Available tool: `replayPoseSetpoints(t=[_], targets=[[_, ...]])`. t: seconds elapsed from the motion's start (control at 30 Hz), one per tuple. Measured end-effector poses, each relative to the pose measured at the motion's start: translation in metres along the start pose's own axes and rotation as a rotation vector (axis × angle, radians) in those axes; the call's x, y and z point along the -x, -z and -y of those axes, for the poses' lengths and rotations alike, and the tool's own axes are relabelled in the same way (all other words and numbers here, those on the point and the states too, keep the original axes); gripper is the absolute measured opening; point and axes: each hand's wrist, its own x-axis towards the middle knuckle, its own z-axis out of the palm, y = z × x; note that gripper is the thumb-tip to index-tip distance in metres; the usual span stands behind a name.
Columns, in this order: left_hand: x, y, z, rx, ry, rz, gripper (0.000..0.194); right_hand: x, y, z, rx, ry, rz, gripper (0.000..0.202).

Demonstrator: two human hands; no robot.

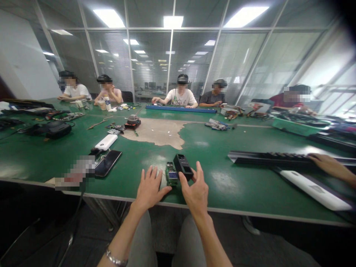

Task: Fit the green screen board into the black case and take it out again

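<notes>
On green tabletop (239, 142), left hand (150, 186) lies spread, right hand (196, 190) pinches boxy black casing (183, 165).

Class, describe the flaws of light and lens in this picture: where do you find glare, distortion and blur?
Head view: the ceiling lights burn out to white, with reflections in the glass partition; pale glare patches the green table; the partition's outer frames splay, suggesting a wide lens; the teal basket smears near the right edge; the upper right corner is black.

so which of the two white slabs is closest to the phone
The short, rounded white slab, just beyond the dark-screened phone. The other, a longer white slab, lies far to the right, near a black rail.
</notes>
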Motion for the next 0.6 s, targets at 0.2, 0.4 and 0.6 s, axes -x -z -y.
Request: replayPoseSetpoints(t=[0.2,0.4,0.6], targets=[[0.001,0.001,0.000,0.006,0.000,0.006,0.088,0.005,-0.021,0.019,0.067,0.018,0.078,0.079],[0.001,0.001,0.001,0.009,0.008,0.024,0.085,0.009,-0.027,0.027,0.216,0.012,0.121,0.079],[0.001,0.002,0.001,0.006,0.009,0.031,0.082,0.019,-0.029,0.020,0.229,0.041,0.132,0.077]])
